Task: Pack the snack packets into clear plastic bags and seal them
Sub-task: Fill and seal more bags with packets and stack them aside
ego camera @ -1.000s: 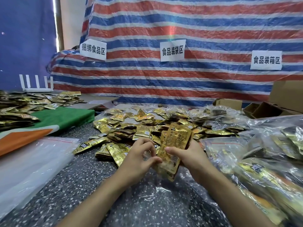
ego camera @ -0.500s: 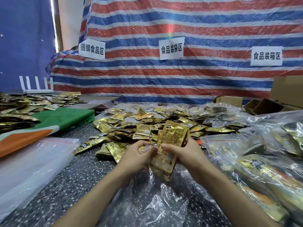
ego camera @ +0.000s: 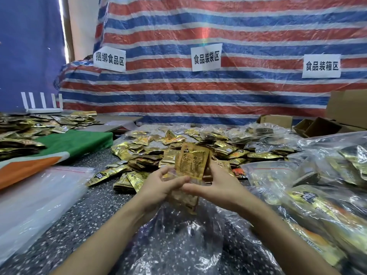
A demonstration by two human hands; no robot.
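While the stack of packets [ego camera: 191,161] stands upright at centre, its lower end inside the clear bag [ego camera: 178,235], left hand [ego camera: 158,185] & right hand [ego camera: 218,183] pinch it from either side. Just beyond lie loose packets [ego camera: 151,153] — filled bags [ego camera: 321,187] sit at right.

Was a dark speckled table [ego camera: 93,213]. Carried loose gold packets [ego camera: 156,153] heaped at the middle, flat empty bags [ego camera: 33,197] stacked at left, filled bags [ego camera: 325,187] at right, one crumpled bag [ego camera: 178,251] at the near edge, green cloth [ego camera: 79,141] at far left.
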